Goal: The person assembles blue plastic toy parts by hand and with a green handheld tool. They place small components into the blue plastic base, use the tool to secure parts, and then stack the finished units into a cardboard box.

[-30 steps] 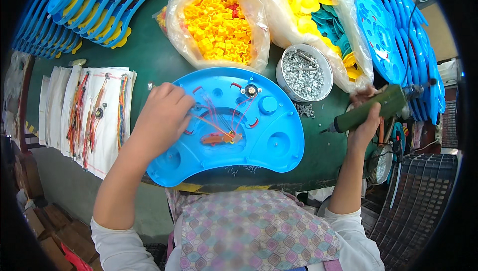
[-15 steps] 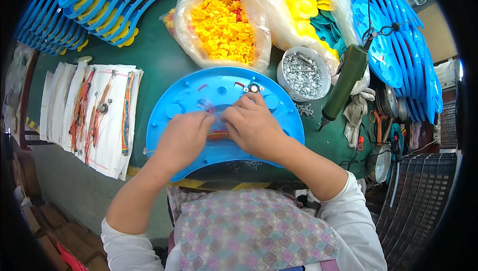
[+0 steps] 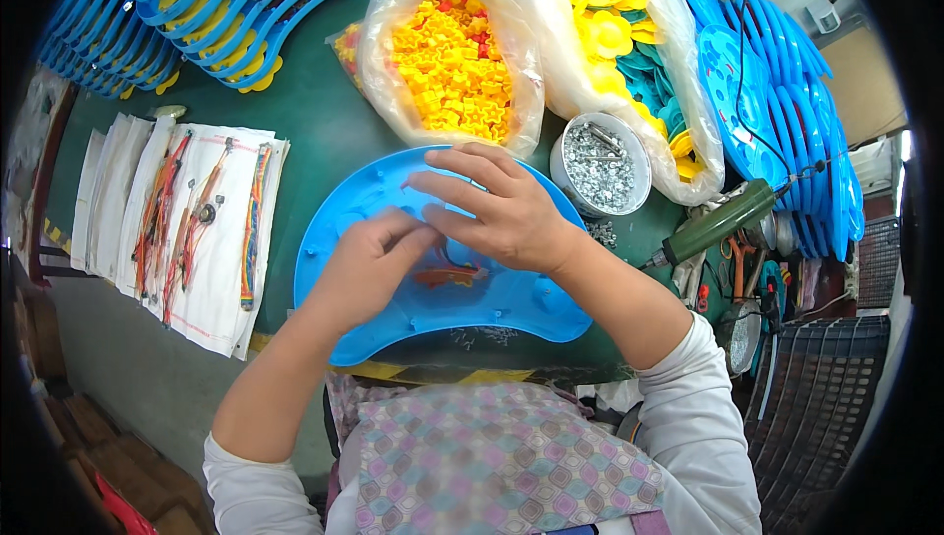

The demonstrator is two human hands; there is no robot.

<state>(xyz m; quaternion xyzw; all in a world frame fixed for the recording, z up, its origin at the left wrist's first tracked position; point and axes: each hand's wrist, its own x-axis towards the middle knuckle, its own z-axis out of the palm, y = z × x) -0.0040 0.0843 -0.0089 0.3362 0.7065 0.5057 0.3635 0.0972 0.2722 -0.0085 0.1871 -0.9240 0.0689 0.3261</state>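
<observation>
A blue crescent-shaped plastic shell [image 3: 462, 317] lies on the green table in front of me, hollow side up. Red and orange wires [image 3: 447, 274] are bunched at its middle. My left hand [image 3: 366, 274] is over the shell's left half, thumb and forefinger pressed together; what is between them, if anything, is hidden. My right hand [image 3: 511, 208] arches over the upper part of the shell, its fingers apart and pointing left, the lower ones close to my left fingertips. Both hands cover much of the shell's inside.
Behind the shell stand a bag of yellow star pieces [image 3: 452, 73], a bag of flower pieces [image 3: 602, 33] and a tub of screws [image 3: 600, 166]. A green electric screwdriver [image 3: 723, 222] hangs tilted at right. Wire bundles [image 3: 182, 230] lie on white sheets at left. Blue shells [image 3: 787, 92] are stacked behind.
My right hand has moved up and spread its fingers, while the left stays near the middle. The wires at the shell's middle are more exposed. The hanging screwdriver has swung to a flatter tilt.
</observation>
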